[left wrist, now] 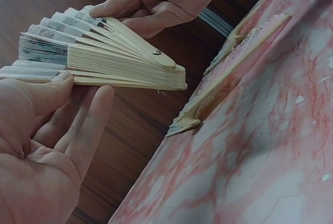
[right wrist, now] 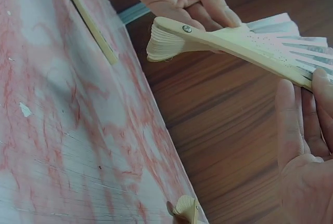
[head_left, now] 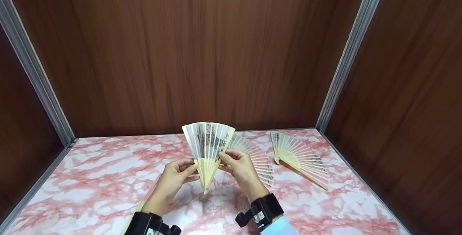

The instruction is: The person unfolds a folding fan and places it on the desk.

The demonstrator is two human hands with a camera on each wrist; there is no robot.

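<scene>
Held up over the table, a partly spread folding fan (head_left: 207, 144) with a pale printed leaf and bamboo ribs points its pivot end downward. My left hand (head_left: 175, 177) pinches its left edge between thumb and fingers. On the opposite side, my right hand (head_left: 242, 168) pinches the outer guard rib. In the left wrist view, many of the fan's folds (left wrist: 44, 50) are still bunched together in the middle, with spread pleats on the right hand's side. The right wrist view shows the metal pivot pin (right wrist: 187, 28) near the stacked rib ends.
A spread fan (head_left: 260, 159) lies behind my right hand, partly hidden by it. Farther right lies another spread fan (head_left: 303, 159). Part of a pale, pink-edged thing (head_left: 139, 206) shows beside my left wrist. Wood-grain panels (head_left: 202, 54) enclose the marbled pink-and-white table (head_left: 97, 191).
</scene>
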